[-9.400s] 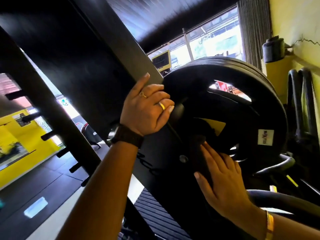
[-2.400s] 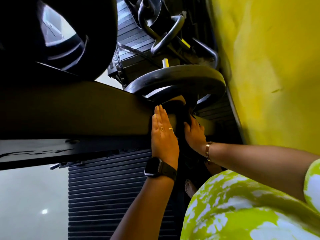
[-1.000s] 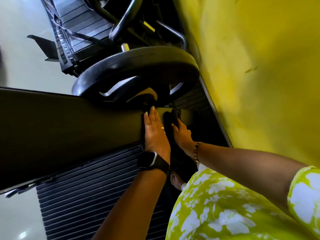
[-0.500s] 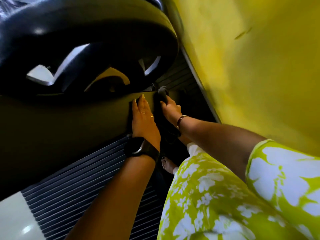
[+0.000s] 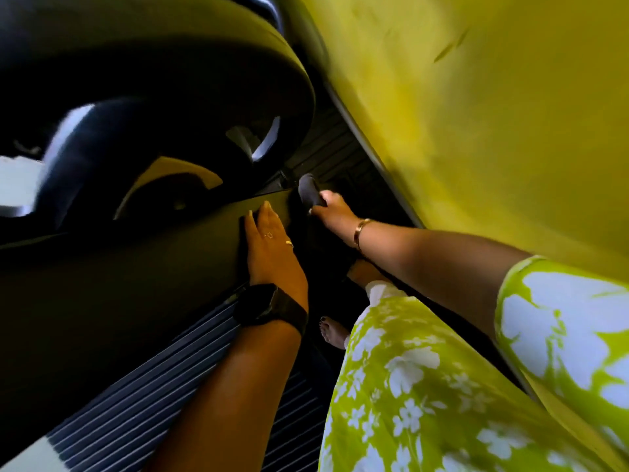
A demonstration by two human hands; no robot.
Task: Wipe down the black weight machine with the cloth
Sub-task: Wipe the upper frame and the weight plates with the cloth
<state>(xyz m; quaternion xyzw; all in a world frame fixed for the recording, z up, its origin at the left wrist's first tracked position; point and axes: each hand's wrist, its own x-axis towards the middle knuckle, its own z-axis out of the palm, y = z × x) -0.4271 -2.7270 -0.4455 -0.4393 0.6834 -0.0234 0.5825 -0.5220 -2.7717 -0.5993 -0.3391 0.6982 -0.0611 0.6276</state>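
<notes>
The right hand point(image 5: 332, 212) grips the dark cloth point(image 5: 309, 191), bunched at the end of the beam point(image 5: 204, 240) of the black weight machine point(image 5: 102, 301). The left hand point(image 5: 270, 248) lies flat, fingers straight, on the beam just beside it. The beam's length runs leftward from the cloth.

Yellow wall point(image 5: 493, 131), ribbed dark floor mat point(image 5: 143, 410)

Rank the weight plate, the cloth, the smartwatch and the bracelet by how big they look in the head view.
1. weight plate, by far the largest, though nearest the camera.
2. smartwatch.
3. cloth and bracelet look alike; the right hand hides part of the cloth, so unranked.
</notes>
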